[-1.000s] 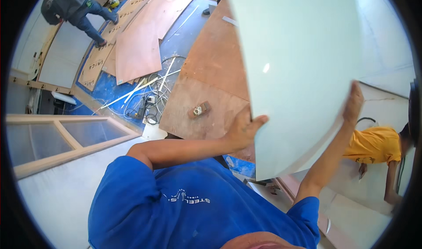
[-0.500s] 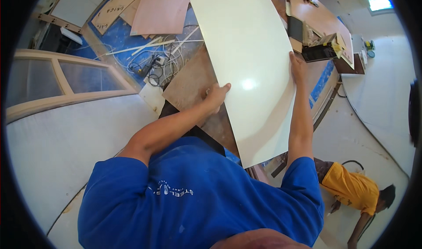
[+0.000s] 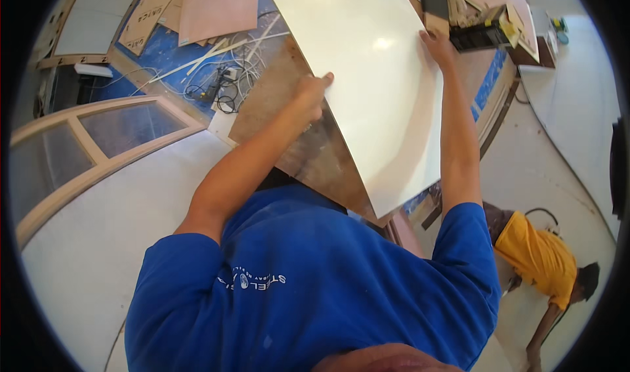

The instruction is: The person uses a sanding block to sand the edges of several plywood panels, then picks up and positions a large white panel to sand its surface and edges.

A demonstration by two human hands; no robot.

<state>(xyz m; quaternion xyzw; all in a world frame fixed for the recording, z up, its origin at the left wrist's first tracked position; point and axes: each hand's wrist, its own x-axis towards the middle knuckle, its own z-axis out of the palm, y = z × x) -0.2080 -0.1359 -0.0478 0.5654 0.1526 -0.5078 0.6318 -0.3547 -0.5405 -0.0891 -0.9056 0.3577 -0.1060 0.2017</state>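
Note:
A long, glossy white laminate sheet [image 3: 380, 103] slants across the upper middle of the view, its near corner close to my chest. My left hand [image 3: 312, 95] grips its left edge, thumb on the upper face and fingers underneath. On the opposite edge, my right hand [image 3: 438, 47] is closed around the rim. The sheet bows slightly between the two hands, and its far end runs out of the picture. Under it and to the left lies a brown wooden board [image 3: 289, 135], partly covered by the sheet.
Loose white cables [image 3: 243, 76], thin strips and pinkish boards [image 3: 220, 7] lie on the blue floor covering at the far left. A dark box [image 3: 482, 36] stands beyond my right hand. At lower right, a person in a yellow shirt [image 3: 538, 250] bends down. A wood-framed glazed panel [image 3: 105, 142] is at left.
Both hands have moved farther from me, carrying the sheet with them, and its far end has passed out of view. Another person's hands at the top are no longer visible.

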